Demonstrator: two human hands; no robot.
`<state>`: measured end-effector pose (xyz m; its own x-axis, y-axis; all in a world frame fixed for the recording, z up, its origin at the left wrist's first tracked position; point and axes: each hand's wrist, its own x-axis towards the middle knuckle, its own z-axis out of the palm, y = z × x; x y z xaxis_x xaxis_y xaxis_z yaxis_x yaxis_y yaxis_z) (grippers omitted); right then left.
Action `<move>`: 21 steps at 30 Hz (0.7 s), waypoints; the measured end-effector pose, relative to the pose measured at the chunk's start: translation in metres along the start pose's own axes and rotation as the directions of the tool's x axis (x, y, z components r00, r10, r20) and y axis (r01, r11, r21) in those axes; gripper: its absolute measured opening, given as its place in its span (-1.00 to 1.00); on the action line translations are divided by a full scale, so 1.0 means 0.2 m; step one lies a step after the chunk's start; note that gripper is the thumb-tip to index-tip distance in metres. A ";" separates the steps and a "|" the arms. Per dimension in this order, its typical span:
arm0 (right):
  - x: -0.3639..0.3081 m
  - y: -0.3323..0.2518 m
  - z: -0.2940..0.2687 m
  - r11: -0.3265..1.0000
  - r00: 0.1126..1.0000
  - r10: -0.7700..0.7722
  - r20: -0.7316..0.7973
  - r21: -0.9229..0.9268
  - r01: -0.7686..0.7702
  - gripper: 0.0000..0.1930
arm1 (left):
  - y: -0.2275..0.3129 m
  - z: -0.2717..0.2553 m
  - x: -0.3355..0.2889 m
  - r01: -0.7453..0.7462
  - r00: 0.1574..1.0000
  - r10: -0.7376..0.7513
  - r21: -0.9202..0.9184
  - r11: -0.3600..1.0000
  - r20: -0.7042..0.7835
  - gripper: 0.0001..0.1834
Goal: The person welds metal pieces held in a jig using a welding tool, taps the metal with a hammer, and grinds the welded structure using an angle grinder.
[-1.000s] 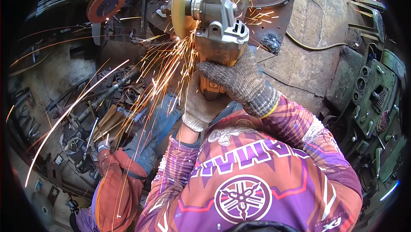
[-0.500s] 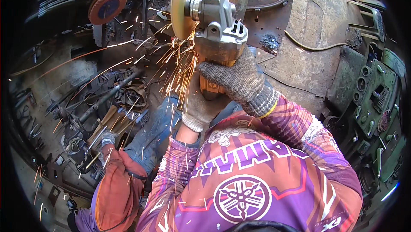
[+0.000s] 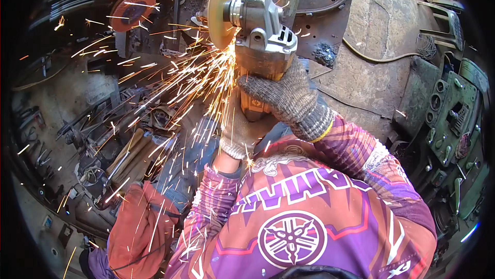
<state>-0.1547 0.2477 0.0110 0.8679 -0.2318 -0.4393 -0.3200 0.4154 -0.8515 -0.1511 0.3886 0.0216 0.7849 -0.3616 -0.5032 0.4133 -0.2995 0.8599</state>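
An angle grinder (image 3: 264, 52) with a grey metal head and a yellow-orange body is held in front of me. Its thin yellowish disc (image 3: 221, 13) stands on edge at the grinder's left, throwing a dense spray of sparks (image 3: 209, 75) down and to the left. What the disc touches is hidden. My right hand (image 3: 289, 98), in a grey-brown knit glove, wraps around the grinder's body with the thumb across the top. In a paler knit glove, my left hand (image 3: 240, 134) closes on the rear end of the grinder, most of its fingers out of sight.
Beyond the grinder lies a dark metal plate (image 3: 309, 34) with a curved bar. At upper left is a reddish flap disc (image 3: 133, 10). Another person's orange-red sleeve (image 3: 142, 227) shows at lower left, near tools with wooden handles (image 3: 129, 150). A green machine (image 3: 454, 114) stands at right.
The spark spray has grown thicker and spreads farther left. The disc has shifted slightly right and down. The other person's gloved hand has dropped from sight, and their sleeve has changed shape.
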 end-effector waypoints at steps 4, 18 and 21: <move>0.00 0.00 -0.01 0.996 0.996 0.081 0.027 0.024 -0.081 -0.17 | -0.09 -0.08 0.01 -0.356 0.930 0.342 0.567 0.743 0.136 -0.12; 0.01 -0.04 0.02 1.000 1.000 0.003 -0.019 0.012 -0.003 -0.23 | -0.01 -0.08 0.02 -0.090 0.995 0.057 0.478 0.874 0.082 -0.09; 0.02 0.01 0.01 0.999 0.999 -0.029 -0.022 -0.021 0.029 -0.22 | -0.04 -0.09 0.01 -0.115 0.992 0.075 0.512 0.851 0.098 -0.12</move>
<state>-0.1511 0.2501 0.0081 0.8683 -0.2633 -0.4204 -0.3027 0.3903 -0.8695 -0.1442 0.4049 0.0157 0.7646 -0.4680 -0.4431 0.0248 -0.6656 0.7459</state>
